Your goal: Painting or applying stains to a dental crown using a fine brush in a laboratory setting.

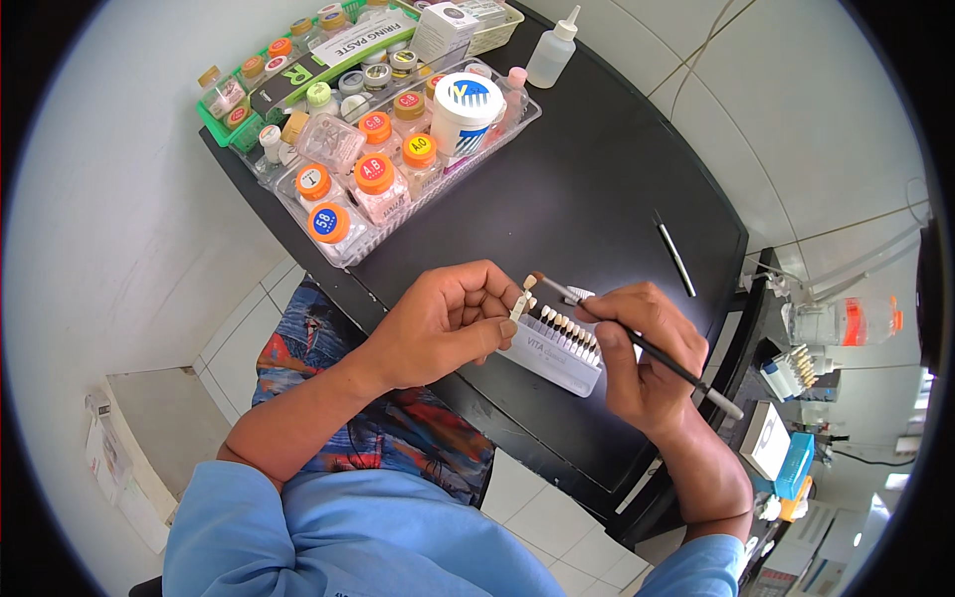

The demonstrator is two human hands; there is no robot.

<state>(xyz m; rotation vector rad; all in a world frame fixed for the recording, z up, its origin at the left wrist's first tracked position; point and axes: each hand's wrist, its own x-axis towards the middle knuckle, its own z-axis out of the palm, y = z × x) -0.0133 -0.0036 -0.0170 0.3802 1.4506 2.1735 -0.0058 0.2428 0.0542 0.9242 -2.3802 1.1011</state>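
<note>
My left hand (453,323) is closed, pinching a tooth shade tab (519,304) between thumb and fingers, its tooth-shaped end upright. My right hand (647,343) grips a dark-handled brush (668,364) slantwise. The brush's brown bristle tip reaches the tooth end of the tab; whether they touch I cannot tell. Below and between the hands lies a white tooth shade guide (550,366) with a row of tooth-coloured tabs. Part of it is hidden behind my left fingers and right hand.
A clear plastic basket (398,224) of orange-capped powder jars and a white tub (466,114) stands at the far left of the black table (477,229). Behind it is a green basket (214,124). A squeeze bottle (553,52) stands beyond; a slim pen-like tool (674,259) lies right.
</note>
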